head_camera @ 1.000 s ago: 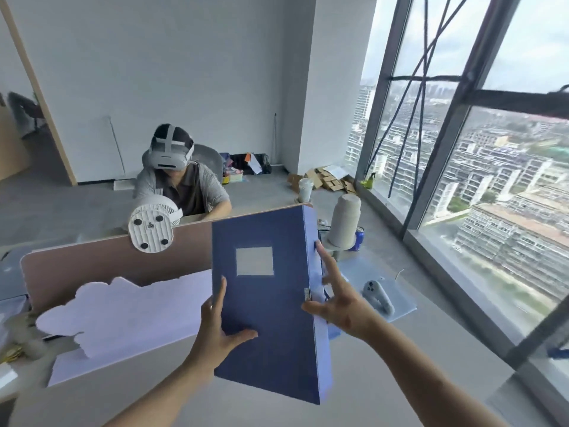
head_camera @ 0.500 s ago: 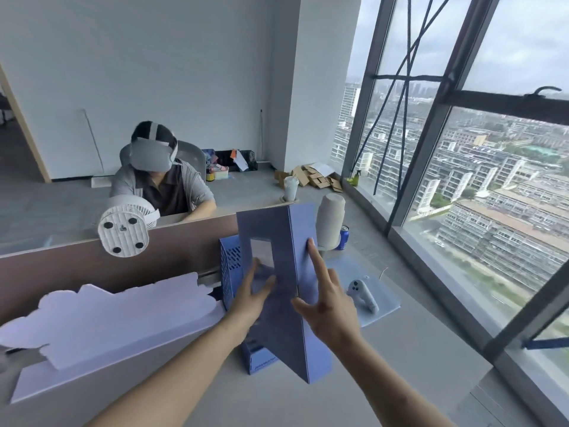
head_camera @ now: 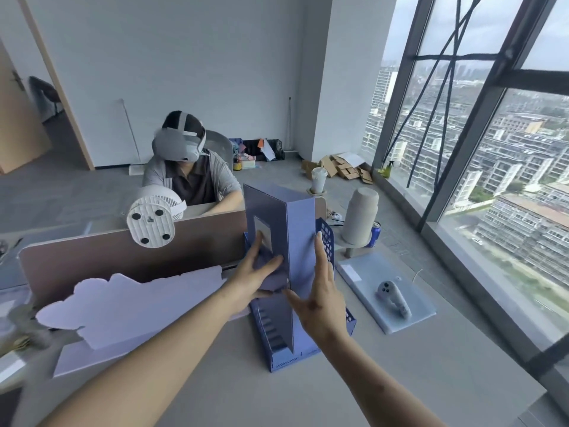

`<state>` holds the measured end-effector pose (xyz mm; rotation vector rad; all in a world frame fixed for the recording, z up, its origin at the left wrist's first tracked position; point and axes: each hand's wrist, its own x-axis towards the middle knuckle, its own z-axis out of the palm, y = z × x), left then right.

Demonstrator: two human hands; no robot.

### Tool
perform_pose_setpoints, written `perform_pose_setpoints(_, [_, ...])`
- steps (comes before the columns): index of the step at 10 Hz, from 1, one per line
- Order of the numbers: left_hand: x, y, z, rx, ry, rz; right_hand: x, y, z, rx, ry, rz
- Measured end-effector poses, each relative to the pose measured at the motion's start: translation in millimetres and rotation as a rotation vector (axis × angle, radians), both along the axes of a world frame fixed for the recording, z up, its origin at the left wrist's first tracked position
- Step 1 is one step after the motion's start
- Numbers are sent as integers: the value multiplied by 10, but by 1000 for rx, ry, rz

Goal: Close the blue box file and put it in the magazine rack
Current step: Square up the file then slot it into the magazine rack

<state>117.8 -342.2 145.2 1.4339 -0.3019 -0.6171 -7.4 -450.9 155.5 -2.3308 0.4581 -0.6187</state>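
Lowered, smooth blue box file (head_camera: 300, 238) now stands in perforated plastic magazine rack (head_camera: 326, 241).

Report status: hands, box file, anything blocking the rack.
Left hand flat on box file side face, right hand on its spine. File closed, upright, seated in magazine rack. No visible obstruction.

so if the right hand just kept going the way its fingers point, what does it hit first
The right hand lies flat on the box file, fingers pointing up and away. Sliding on, it would probably meet the rack wall's mesh beside its fingertips, though depth is unclear.
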Motion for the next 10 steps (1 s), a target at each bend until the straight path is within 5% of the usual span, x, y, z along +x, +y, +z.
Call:
perform_pose_setpoints(7, [144,126,-1047,265,-139,-126,167,164,-1413,390,72,28])
perform_pose_setpoints(10, [48,205,-1123,282,-330,-23,142,77,-1378,296,27,1])
